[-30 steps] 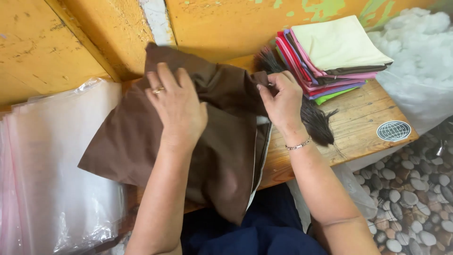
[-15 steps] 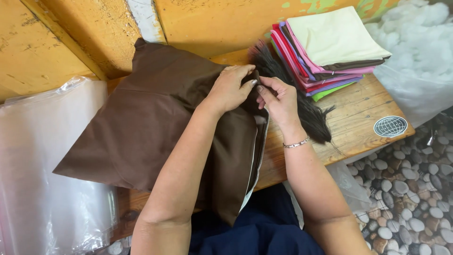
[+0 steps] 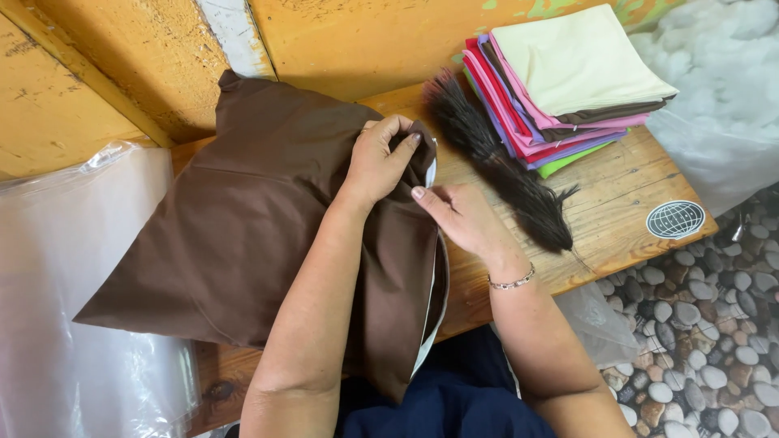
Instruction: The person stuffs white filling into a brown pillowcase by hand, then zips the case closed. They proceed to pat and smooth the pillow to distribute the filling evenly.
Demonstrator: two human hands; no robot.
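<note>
At nine o'clock a sheet of clear plastic (image 3: 57, 308) is seen draped down the left edge. Next to it, a brown pillow (image 3: 235, 235) is laid across the wooden bench (image 3: 625, 203), filling the middle of the view, its far corner pushed up against the yellow wall (image 3: 365, 40) at twelve o'clock. Along its right edge a thin strip of white is shown where the cover gapes. That top right corner is gripped by the left hand (image 3: 377, 162), fingers curled tight and the brown cloth pinched between thumb and fingertips. Just beside it, at about three o'clock from the pillow's opening, the right hand (image 3: 462, 219) is held loose and half open, thumb touching the cloth edge, nothing clamped in it; a bracelet (image 3: 511, 282) is worn at the wrist. Further right, a dark brush (image 3: 503, 166) is laid on the bench. At one o'clock a stack of folded cloths (image 3: 568, 81) is piled, cream on top. White stuffing (image 3: 714, 73) is heaped at two o'clock, pebbled floor (image 3: 714, 349) at four.
</note>
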